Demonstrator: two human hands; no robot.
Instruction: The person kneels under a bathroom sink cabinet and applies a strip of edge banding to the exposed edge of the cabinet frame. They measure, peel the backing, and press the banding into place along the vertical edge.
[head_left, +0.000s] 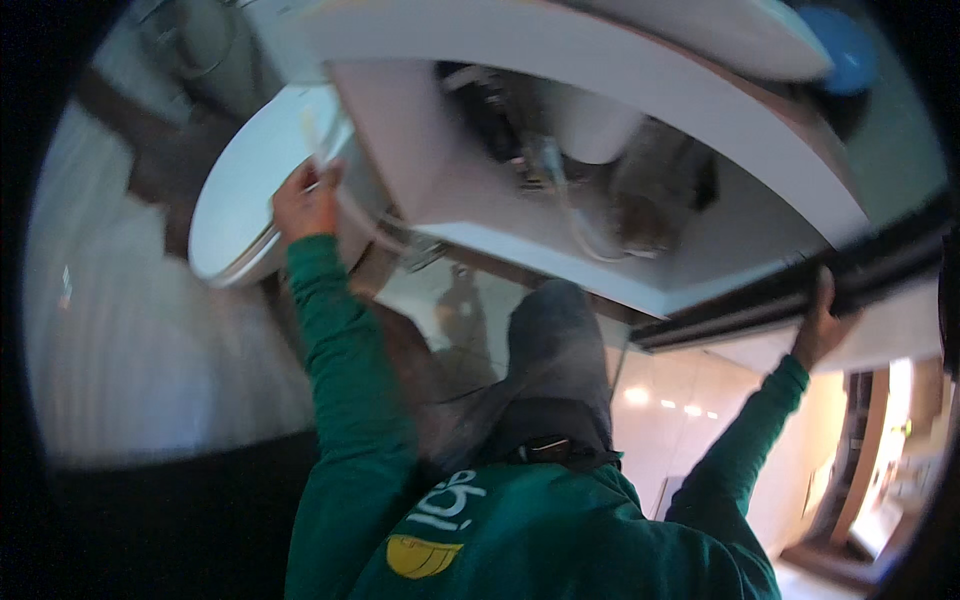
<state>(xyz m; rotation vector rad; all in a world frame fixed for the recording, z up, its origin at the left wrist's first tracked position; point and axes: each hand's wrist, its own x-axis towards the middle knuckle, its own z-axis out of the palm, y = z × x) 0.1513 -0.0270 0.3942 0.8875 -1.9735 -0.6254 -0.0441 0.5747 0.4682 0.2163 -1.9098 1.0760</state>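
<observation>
My left hand [308, 200] is closed round a pale, flexible strip [368, 222], perhaps a thin hose. It is blurred, with one end rising above my fingers and the rest trailing toward the cabinet's foot. Just beyond that hand is a white toilet [255, 175] with its lid down. Far to the right, my right hand [825, 325] grips a dark door edge [775, 300]; its thumb shows on the near side and its other fingers are partly hidden. Between my hands stands an open white cabinet [490, 240].
Inside the cabinet are a black object [485, 110], a white rounded vessel [597, 120], a thin pale hose [572, 215] and a greyish bundle [655, 185]. Above it are a white basin [735, 40] and a blue round object [842, 50]. A metal floor drain [425, 252] lies near the toilet.
</observation>
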